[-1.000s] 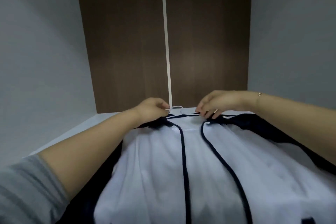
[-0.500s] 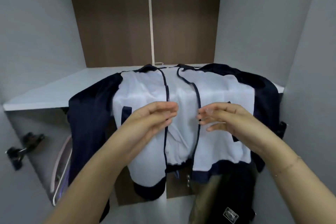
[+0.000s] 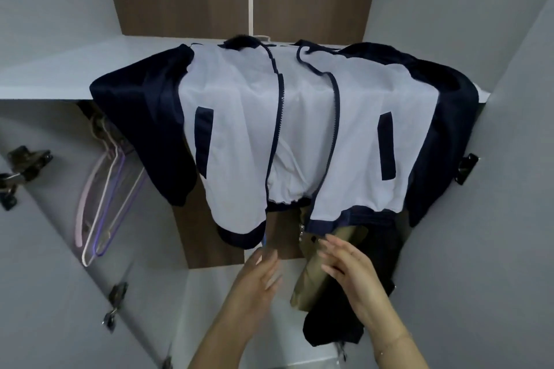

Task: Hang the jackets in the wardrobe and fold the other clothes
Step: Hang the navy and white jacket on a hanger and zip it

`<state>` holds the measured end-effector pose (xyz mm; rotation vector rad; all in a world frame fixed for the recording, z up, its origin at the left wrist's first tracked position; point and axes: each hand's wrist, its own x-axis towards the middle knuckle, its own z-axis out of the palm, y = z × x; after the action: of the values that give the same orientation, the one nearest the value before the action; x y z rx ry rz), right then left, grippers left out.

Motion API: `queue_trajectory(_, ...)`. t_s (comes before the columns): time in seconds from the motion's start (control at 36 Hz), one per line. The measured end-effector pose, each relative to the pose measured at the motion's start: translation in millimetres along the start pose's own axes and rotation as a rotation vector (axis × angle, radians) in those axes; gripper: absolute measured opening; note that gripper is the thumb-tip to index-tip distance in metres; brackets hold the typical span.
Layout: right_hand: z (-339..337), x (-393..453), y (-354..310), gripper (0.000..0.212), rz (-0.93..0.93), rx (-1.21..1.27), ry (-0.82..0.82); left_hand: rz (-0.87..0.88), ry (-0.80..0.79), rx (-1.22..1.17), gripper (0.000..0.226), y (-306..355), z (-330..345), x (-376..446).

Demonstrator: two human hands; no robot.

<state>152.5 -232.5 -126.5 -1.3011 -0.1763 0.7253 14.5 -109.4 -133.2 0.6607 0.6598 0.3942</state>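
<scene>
A white jacket point(image 3: 239, 135) with navy sleeves, navy hem and navy zipper edges hangs unzipped in the wardrobe, its front panels apart. My left hand point(image 3: 260, 275) is just below the left panel's hem with its fingers straight, near the blue zipper end. My right hand point(image 3: 347, 266) is below the right panel's hem, fingers straight and spread, holding nothing. Behind it hang a tan garment point(image 3: 311, 287) and a dark garment point(image 3: 374, 278).
Several empty pink, white and purple hangers point(image 3: 105, 198) hang at the left under the white shelf point(image 3: 60, 75). Metal door hinges point(image 3: 21, 171) sit on the left wardrobe wall, and a hinge point(image 3: 466, 168) on the right wall. The back panel is brown wood.
My hands have slid down from the jacket's collar, along its front, to just below the hem. The view has tilted down, and the whole jacket and the hangers now show.
</scene>
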Motion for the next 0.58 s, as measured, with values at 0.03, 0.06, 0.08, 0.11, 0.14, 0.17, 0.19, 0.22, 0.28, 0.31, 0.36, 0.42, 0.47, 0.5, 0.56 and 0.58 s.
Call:
queue_trajectory(0.03, 4, 5, 2, 0.026, 0.014, 0.014, -0.001, 0.035, 0.024, 0.007, 0.044, 1, 1, 5)
queue_trajectory(0.06, 9, 9, 4, 0.028, 0.023, 0.042, -0.003, 0.074, 0.043, 0.011, 0.047, 3, 3, 9)
queue_trajectory(0.08, 13, 14, 4, 0.03, 0.031, 0.083, -0.008, 0.113, 0.051, 0.013, 0.05, 6, 6, 11)
queue_trajectory(0.11, 18, 18, 4, 0.032, 0.037, 0.127, -0.02, 0.146, 0.043, 0.015, 0.053, 9, 9, 12)
queue_trajectory(0.14, 22, 21, 2, 0.032, 0.041, 0.163, -0.04, 0.17, 0.023, 0.017, 0.054, 11, 13, 12)
queue_trajectory(0.17, 25, 23, 1, 0.029, 0.042, 0.187, -0.071, 0.187, 0.004, 0.018, 0.055, 13, 17, 11)
queue_trajectory(0.19, 26, 23, 0, 0.024, 0.04, 0.204, -0.105, 0.201, -0.004, 0.013, 0.056, 14, 20, 10)
queue_trajectory(0.22, 27, 23, -1, 0.017, 0.039, 0.214, -0.138, 0.215, 0.002, 0.006, 0.058, 15, 22, 10)
queue_trajectory(0.28, 27, 21, 0, 0.011, 0.042, 0.206, -0.177, 0.254, 0.017, 0.034, 0.063, 15, 24, 7)
queue_trajectory(0.31, 26, 19, 1, 0.014, 0.044, 0.186, -0.182, 0.276, 0.023, 0.076, 0.064, 14, 24, 5)
queue_trajectory(0.36, 24, 12, 4, 0.02, 0.045, 0.163, -0.189, 0.315, 0.067, 0.166, 0.066, 10, 21, 0)
queue_trajectory(0.42, 21, 2, 7, 0.032, 0.046, 0.162, -0.216, 0.356, 0.094, 0.236, 0.069, 5, 16, -8)
queue_trajectory(0.47, 16, -10, 9, 0.041, 0.04, 0.138, -0.226, 0.397, 0.072, 0.305, 0.068, 1, 12, -16)
queue_trajectory(0.5, 13, -15, 9, 0.04, 0.035, 0.131, -0.222, 0.407, 0.062, 0.338, 0.066, -1, 10, -21)
queue_trajectory(0.56, 7, -28, 8, 0.024, 0.013, 0.099, -0.219, 0.42, 0.03, 0.408, 0.058, -5, 8, -30)
queue_trajectory(0.58, 5, -35, 7, 0.017, -0.004, 0.075, -0.214, 0.427, 0.008, 0.434, 0.052, -6, 7, -35)
